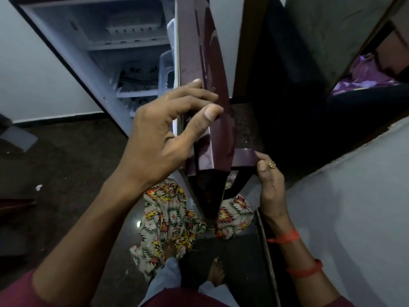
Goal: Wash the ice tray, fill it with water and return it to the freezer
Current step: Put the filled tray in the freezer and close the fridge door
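Ice tray: not in view; neither hand carries it, and it cannot be told whether it lies inside the fridge (pixel 99 41). The fridge stands open, white shelves showing, with the maroon door (pixel 205 52) swung out and seen edge-on between the two hands. The left hand (pixel 161 138) holds the door's edge in a narrow grip, fingers curled over one face and the thumb pressed on the other. The right hand (pixel 269 180) pinches a maroon strip at the near end of the door, which appears to be part of it. Judgement: the step in hand is handling the door, either to reach the tray or to close up after its return; with no tray visible, which one cannot be settled. The next move calls for a steady swing of the door, keeping the bare feet (pixel 218 273) below clear of it. Count: one fridge, one door, two hands, no tray seen, one ring (pixel 271 164) on the right hand, two red threads (pixel 285 237) on the right forearm, two feet, and one patterned cloth (pixel 168 216) on the floor, partly hidden by the door
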`<state>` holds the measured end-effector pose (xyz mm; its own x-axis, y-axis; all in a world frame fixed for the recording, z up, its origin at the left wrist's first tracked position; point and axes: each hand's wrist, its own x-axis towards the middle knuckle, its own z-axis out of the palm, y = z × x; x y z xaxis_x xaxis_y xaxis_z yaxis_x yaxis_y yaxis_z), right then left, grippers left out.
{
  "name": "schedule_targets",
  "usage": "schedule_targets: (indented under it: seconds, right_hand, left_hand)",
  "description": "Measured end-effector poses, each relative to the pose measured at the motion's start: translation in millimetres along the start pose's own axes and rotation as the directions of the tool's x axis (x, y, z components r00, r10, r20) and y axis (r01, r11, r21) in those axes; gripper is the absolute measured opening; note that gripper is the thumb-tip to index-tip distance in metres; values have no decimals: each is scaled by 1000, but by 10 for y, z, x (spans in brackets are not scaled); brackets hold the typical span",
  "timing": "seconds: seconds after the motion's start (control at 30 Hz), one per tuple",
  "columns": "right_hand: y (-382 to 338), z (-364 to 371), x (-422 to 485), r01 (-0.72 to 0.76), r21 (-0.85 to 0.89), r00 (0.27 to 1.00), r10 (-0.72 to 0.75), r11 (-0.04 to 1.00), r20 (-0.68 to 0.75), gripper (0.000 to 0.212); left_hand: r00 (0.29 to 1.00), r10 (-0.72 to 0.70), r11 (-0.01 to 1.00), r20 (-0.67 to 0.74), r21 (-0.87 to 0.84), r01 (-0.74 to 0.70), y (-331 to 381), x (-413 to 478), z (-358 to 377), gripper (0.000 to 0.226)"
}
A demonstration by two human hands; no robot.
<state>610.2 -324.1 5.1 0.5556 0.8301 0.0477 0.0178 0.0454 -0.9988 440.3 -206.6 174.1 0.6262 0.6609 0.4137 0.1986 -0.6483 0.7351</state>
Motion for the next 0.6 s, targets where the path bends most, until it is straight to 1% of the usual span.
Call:
schedule_targets:
  seconds: [0.13, 0.27, 0.47, 0.6]
  right_hand:
    - [-12, 301, -39, 24, -65, 990, -14, 998, 143, 52]
    - [-50, 649, -37, 73, -104, 956, -40, 992, 291, 50]
    - [-129, 1291, 2, 113, -137, 892, -40, 984, 449, 31]
    - [-198, 1728, 73, 146, -178, 855, -34, 973, 518, 30]
  left_hand:
    - [999, -52, 997, -12, 54, 53, -189, -116, -348, 23]
    - [998, -70, 990, 9, 121, 68, -343, -239, -705, 23]
    - [994, -112, 972, -16, 208, 113, -620, -406, -1247, 37]
    - [995, -94, 956, -44, 275, 103, -866, -510, -1574, 54]
